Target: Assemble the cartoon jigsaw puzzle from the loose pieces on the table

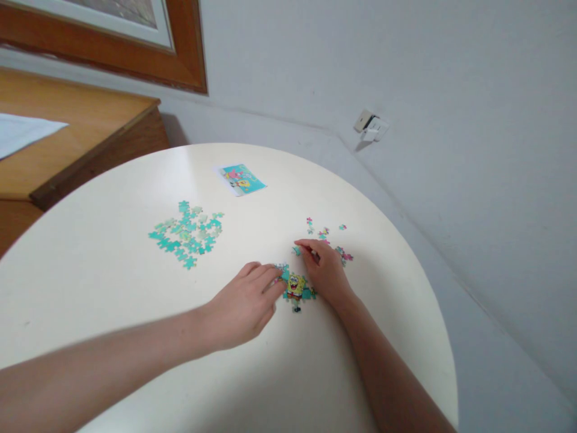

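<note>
With the partly joined SpongeBob jigsaw section [295, 286] on the round white table [103, 270] taken as the clock's centre, the work looks to be at a fairly early stage: the yellow figure's face and body fit together with some teal background around them, while many pieces lie loose. A spread of teal and pale jigsaw pieces [170, 245] sits well apart at 10 o'clock, a smaller scatter of pink-marked pieces [324, 233] lies near at 1 o'clock, and the printed reference picture [246, 180] rests farther off at 11 o'clock. The right hand [328, 273], at 2 o'clock, pinches a small teal piece [296, 250] between thumb and forefinger, at 12 o'clock from the section; its forearm comes in from 5 o'clock, with the wrist bent inward. The left hand [247, 302], at 9 o'clock, lies palm down with bent fingers reaching the section's near-side left edge; whether they grip anything cannot be told. Its forearm stretches in from 8 o'clock.
</note>
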`<state>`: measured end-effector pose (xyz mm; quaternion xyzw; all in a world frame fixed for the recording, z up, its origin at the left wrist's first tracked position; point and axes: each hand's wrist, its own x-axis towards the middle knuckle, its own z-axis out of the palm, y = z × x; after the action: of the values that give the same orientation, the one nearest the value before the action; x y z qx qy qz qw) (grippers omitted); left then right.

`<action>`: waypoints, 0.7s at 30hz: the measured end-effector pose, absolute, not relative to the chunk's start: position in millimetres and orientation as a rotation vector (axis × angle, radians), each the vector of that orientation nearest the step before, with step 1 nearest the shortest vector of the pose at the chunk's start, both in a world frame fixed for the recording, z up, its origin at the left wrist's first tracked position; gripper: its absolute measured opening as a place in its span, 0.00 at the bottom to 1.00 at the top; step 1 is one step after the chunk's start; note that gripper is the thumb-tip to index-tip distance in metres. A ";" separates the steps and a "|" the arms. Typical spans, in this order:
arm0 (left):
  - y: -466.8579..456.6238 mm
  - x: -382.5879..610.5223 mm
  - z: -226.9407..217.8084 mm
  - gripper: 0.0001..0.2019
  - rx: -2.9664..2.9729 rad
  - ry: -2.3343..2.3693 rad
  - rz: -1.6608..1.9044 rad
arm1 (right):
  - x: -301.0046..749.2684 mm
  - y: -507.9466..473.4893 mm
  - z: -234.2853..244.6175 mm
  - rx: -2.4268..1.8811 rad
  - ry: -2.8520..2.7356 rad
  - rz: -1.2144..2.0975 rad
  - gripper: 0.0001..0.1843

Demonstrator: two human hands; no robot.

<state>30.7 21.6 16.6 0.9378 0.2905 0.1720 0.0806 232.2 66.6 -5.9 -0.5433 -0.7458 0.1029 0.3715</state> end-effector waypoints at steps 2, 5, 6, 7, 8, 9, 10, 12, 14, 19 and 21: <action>21.6 30.5 16.3 0.13 2.799 0.857 0.514 | 232.0 66.1 -5.7 -1.378 -1.913 0.257 0.12; 21.7 30.2 15.4 0.14 2.804 0.847 0.514 | 230.9 64.8 -4.2 -1.363 -1.932 0.235 0.12; 21.7 30.2 15.2 0.14 2.806 0.846 0.513 | 230.3 64.3 -3.5 -1.358 -1.945 0.228 0.11; 21.8 30.2 15.0 0.14 2.807 0.845 0.511 | 229.5 63.8 -2.6 -1.351 -1.959 0.224 0.11; 21.8 30.2 14.9 0.14 2.807 0.845 0.511 | 228.7 63.3 -1.7 -1.342 -1.975 0.221 0.11; 21.7 30.2 15.0 0.14 2.806 0.845 0.509 | 227.8 62.8 -0.9 -1.335 -1.988 0.220 0.11; 21.7 30.2 15.2 0.15 2.805 0.844 0.506 | 227.1 62.5 -0.1 -1.331 -2.000 0.219 0.11; 21.8 30.1 15.7 0.15 2.805 0.838 0.508 | 225.9 62.0 1.1 -1.329 -2.014 0.215 0.11; 21.8 30.2 16.2 0.15 2.804 0.835 0.511 | 225.4 61.9 1.6 -1.337 -2.015 0.210 0.10; 22.0 30.4 16.6 0.15 2.800 0.831 0.504 | 225.8 61.9 0.7 -1.352 -2.007 0.215 0.11; 21.9 30.5 17.0 0.15 2.798 0.838 0.493 | 226.1 62.0 -0.1 -1.351 -2.006 0.211 0.11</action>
<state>30.5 21.9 17.0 0.9408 0.2817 0.1659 0.0897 226.1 62.0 -0.1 -0.5215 -0.7741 0.0814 0.3495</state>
